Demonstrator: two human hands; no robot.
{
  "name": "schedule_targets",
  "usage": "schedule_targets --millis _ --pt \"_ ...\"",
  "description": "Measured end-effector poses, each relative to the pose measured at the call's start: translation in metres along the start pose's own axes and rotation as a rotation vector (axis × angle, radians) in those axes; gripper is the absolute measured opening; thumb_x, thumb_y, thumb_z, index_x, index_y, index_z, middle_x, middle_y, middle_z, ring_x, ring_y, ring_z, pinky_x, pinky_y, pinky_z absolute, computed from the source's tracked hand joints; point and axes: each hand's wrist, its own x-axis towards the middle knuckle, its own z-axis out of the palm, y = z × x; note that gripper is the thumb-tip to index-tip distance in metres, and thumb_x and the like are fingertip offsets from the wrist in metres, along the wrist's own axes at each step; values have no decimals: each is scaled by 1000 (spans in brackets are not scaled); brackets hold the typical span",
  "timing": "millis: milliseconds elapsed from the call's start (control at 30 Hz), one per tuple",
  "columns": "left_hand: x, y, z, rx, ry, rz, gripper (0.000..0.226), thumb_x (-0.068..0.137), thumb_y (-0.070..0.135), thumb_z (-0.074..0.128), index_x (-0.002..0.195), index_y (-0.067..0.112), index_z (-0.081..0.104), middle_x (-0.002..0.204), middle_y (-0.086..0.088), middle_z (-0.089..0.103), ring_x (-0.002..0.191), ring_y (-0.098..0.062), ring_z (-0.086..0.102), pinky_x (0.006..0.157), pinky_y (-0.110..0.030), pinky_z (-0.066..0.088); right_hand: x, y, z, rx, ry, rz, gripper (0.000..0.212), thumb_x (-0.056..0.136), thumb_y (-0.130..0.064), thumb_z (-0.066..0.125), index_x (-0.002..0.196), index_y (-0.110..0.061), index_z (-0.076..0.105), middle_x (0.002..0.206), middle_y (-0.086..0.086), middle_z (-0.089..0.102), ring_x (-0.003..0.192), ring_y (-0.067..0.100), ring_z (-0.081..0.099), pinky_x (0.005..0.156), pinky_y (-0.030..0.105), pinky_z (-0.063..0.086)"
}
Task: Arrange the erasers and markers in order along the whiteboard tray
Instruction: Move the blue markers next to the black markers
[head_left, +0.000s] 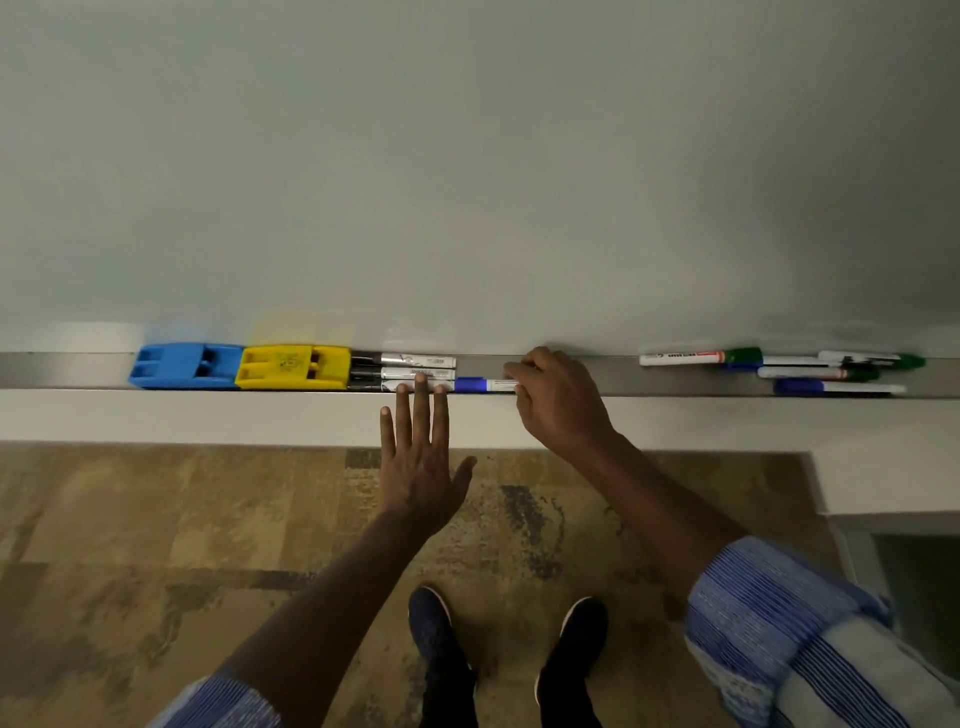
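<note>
On the tray (62, 371), from its left end, sit a blue eraser (184, 366), a yellow eraser (293, 366), then three black markers (402, 372). The left hand (421, 457) lies flat, grip released, fingertips on them. The right hand (558, 397) pinches a blue marker (480, 385) by its barrel. It looks light, stiff and slippery. More markers (810, 371) wait far right. Brown floor (130, 545) lies below.

Blue eraser (184, 366) and yellow eraser (293, 367) touching on tray (67, 370); black markers (402, 372) stacked beside; blue marker (480, 385) next; loose markers (810, 370) far right.
</note>
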Motion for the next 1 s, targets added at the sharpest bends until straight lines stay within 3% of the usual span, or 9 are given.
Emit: schedule_targets --millis 200,400,733,1000 --pt "8 23 -4 0 -8 78 95 95 66 37 159 13 -10 165 -14 -22 153 -33 -20 124 -57 2 -22 27 -19 -10 87 82 36 88 -20 61 122 -11 65 110 8 63 97 25 58 85 38 50" --pt "13 46 -4 -18 -4 150 100 93 62 49 160 15 -9 166 -14 -20 154 -33 -17 124 -59 7 -53 70 -39 -23 175 192 33 89 -19 59 121 -12 64 111 7 63 99 24 58 85 37 50" --pt "22 86 -3 7 -1 281 97 89 65 39 161 12 -1 167 -14 -15 154 -35 -10 122 -62 12 -98 128 -66 -96 230 301 36 88 -19 66 123 -10 65 118 11 65 110 29 61 90 40 54" --pt "28 126 0 2 -11 333 97 88 69 26 160 11 0 167 -14 -14 154 -35 -10 122 -62 12 -119 187 -100 -199 331 458 25 87 -12 60 111 -6 67 104 14 66 95 30 62 78 36 54"
